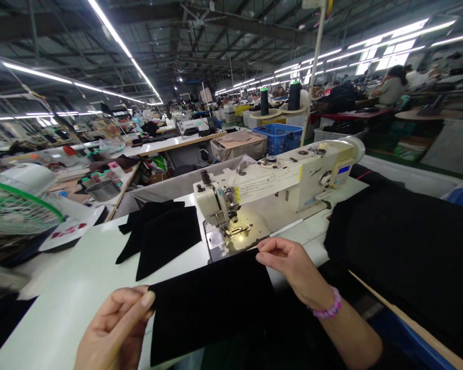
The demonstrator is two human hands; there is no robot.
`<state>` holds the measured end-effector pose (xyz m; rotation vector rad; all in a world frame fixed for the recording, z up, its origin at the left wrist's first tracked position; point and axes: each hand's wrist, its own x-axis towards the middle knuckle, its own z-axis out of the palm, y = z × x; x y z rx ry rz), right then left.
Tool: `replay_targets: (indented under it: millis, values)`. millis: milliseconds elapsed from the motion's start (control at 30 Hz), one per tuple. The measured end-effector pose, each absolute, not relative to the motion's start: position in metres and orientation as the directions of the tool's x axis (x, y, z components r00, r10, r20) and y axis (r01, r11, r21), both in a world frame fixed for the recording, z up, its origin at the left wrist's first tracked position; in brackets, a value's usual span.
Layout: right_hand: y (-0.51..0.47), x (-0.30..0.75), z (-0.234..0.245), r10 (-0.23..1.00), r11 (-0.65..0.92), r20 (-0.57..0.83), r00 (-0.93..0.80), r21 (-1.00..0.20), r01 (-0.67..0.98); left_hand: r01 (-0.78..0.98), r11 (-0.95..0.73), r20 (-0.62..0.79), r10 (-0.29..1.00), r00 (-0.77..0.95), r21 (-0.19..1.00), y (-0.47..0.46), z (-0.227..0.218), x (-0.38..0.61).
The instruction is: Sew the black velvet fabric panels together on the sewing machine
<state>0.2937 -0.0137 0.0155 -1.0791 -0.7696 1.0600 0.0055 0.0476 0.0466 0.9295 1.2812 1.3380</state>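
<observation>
A black fabric piece [212, 303] is stretched between my two hands, in front of the sewing machine [270, 177]. My left hand [118, 326] pinches its upper left corner between thumb and fingers. At the upper right corner, my right hand [283, 262] grips the cloth the same way, a beaded bracelet [329, 304] on that wrist. The top edge runs nearly straight between the hands, just before the lit needle plate [235, 234]. Below, the lower part of the cloth blends into dark surroundings, so its end cannot be made out.
More black fabric pieces [167, 236] lie on the white table [85, 272] left of the machine. A large black fabric pile [405, 257] covers the right side. A green-rimmed fan [23, 205] stands at far left. Behind are thread cones [264, 102] and a blue basket [280, 137].
</observation>
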Motion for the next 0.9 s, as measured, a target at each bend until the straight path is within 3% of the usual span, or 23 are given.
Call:
replay_targets:
  millis: [533, 600, 700, 767, 833, 867, 900]
  values:
    - [-0.005, 0.294, 0.007, 0.942, 0.128, 0.056, 0.331, -0.972, -0.199, -0.157, 0.142, -0.176, 0.957, -0.228, 0.977, 0.046, 0.049, 0.012]
    - [-0.004, 0.293, 0.009, 0.955, 0.130, 0.070, 0.289, -0.972, -0.194, -0.113, 0.074, -0.099, 0.967, -0.234, 0.991, 0.048, 0.045, 0.006]
    - [-0.010, 0.284, 0.014, 0.984, 0.093, 0.059, 0.169, -0.975, -0.201, 0.062, -0.187, 0.197, 0.951, -0.237, 0.980, 0.051, 0.057, -0.007]
    - [-0.020, 0.268, 0.015, 0.998, 0.049, 0.039, 0.050, -0.975, -0.217, 0.242, -0.421, 0.469, 0.861, -0.194, 0.874, 0.056, 0.081, -0.012]
    - [-0.033, 0.249, 0.009, 0.998, 0.010, 0.022, -0.051, -0.974, -0.225, 0.434, -0.574, 0.647, 0.762, -0.027, 0.694, 0.067, 0.108, -0.008]
    - [-0.040, 0.239, 0.002, 0.997, 0.005, 0.022, -0.078, -0.978, -0.211, 0.515, -0.605, 0.659, 0.746, 0.099, 0.608, 0.077, 0.117, -0.002]
    - [-0.046, 0.230, -0.007, 0.996, 0.011, 0.026, -0.082, -0.984, -0.178, 0.587, -0.600, 0.571, 0.777, 0.265, 0.544, 0.088, 0.122, 0.007]
